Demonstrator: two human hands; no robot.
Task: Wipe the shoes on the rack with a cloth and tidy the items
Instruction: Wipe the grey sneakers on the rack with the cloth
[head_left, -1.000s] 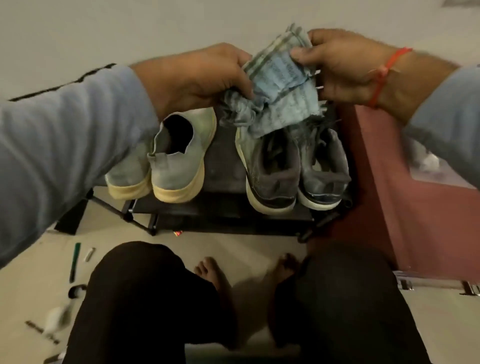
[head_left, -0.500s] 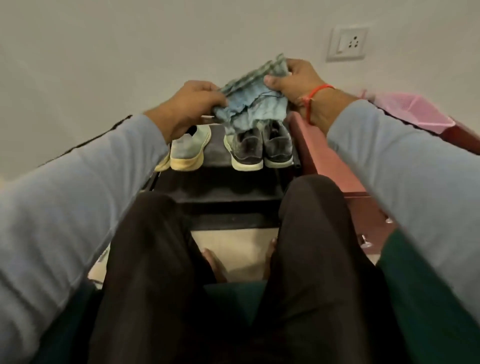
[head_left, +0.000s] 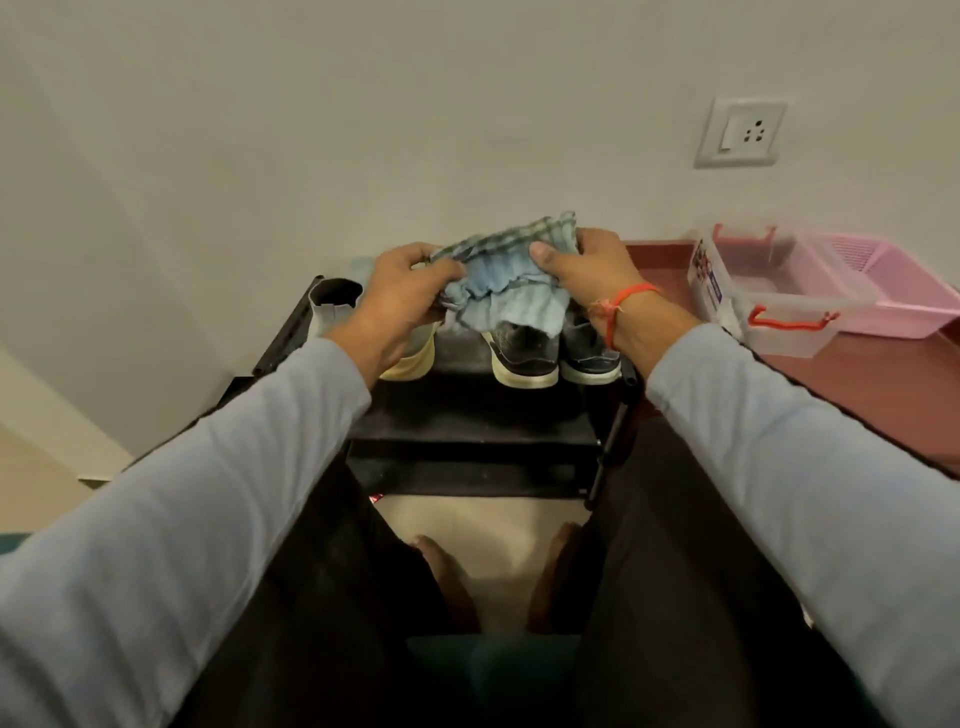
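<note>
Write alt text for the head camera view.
Both hands, left hand and right hand, hold a crumpled blue checked cloth above dark grey sneakers on a black shoe rack. A clear plastic box sits right.

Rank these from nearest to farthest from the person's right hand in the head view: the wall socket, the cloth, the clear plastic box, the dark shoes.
From the right hand:
1. Cloth, gripped by it, on its left.
2. Dark shoes, just below, on the rack.
3. Clear plastic box, off to the right on the red surface.
4. Wall socket, up on the wall, right.

dim, warm light | soft focus | edges bowed (wide-angle)
</note>
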